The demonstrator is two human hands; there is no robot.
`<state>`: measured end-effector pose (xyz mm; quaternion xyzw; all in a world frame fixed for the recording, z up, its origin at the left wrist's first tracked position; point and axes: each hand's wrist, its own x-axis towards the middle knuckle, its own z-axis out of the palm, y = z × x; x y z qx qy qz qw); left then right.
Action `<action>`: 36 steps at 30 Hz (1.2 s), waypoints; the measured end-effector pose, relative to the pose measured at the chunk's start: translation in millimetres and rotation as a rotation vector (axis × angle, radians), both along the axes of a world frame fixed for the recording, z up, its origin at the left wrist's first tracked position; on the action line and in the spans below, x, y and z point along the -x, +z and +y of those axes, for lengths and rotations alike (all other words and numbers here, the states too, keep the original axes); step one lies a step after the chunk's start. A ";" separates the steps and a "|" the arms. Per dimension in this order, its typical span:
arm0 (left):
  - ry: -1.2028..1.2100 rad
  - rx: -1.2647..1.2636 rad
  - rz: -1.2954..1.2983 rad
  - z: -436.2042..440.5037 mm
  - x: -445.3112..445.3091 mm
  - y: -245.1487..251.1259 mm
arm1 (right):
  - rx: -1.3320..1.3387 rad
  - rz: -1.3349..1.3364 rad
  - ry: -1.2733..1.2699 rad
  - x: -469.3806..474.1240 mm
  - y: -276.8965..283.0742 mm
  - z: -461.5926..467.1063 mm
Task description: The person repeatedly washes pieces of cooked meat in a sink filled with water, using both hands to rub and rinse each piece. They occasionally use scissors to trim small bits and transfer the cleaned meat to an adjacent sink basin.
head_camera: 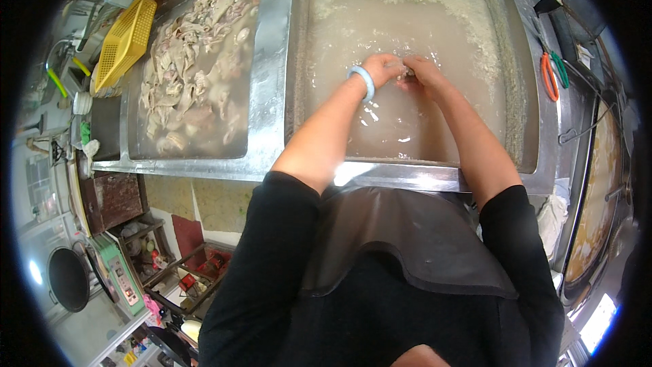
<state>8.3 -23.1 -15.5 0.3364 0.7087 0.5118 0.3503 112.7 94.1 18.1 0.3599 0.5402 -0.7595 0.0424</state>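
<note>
My left hand (383, 68), with a pale blue bangle (370, 84) on the wrist, and my right hand (427, 74) meet at the surface of cloudy water in a wide metal sink basin (519, 112). Between the fingertips of both is a small wet piece (407, 72), mostly covered by the fingers, possibly offal. My right fingers dip partly into the water. Pale scum (468, 15) floats along the basin's far and right sides. In the left basin (188, 159), many pieces of pale offal (178, 69) lie in murky water.
A metal divider (272, 61) separates the basins. A yellow perforated plastic basket (125, 43) leans at the left basin's far-left edge. Scissors with orange and green handles (549, 76) lie on the right rim. Farther right stands a large pan (593, 199) of yellowish liquid.
</note>
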 end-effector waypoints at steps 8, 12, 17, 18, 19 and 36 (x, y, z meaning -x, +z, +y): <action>0.256 0.392 0.047 1.3 16.8 -18.8 | 0.133 0.006 0.125 3.8 -10.1 7.3; 0.310 0.110 0.379 0.5 15.2 -16.6 | 0.346 -0.105 0.068 3.6 -15.4 14.4; -0.047 0.036 -0.227 6.9 -0.5 -4.1 | 0.197 0.122 -0.100 0.9 -12.5 16.8; -0.068 0.080 -0.285 6.5 -1.4 -2.7 | 0.123 0.161 -0.112 0.5 -12.4 15.7; -0.034 0.057 -0.437 6.8 -1.5 -1.6 | 0.040 0.203 -0.065 0.2 -12.9 14.1; -0.119 -0.100 -0.820 7.5 -0.6 0.8 | -0.027 0.098 -0.211 3.4 -22.5 23.5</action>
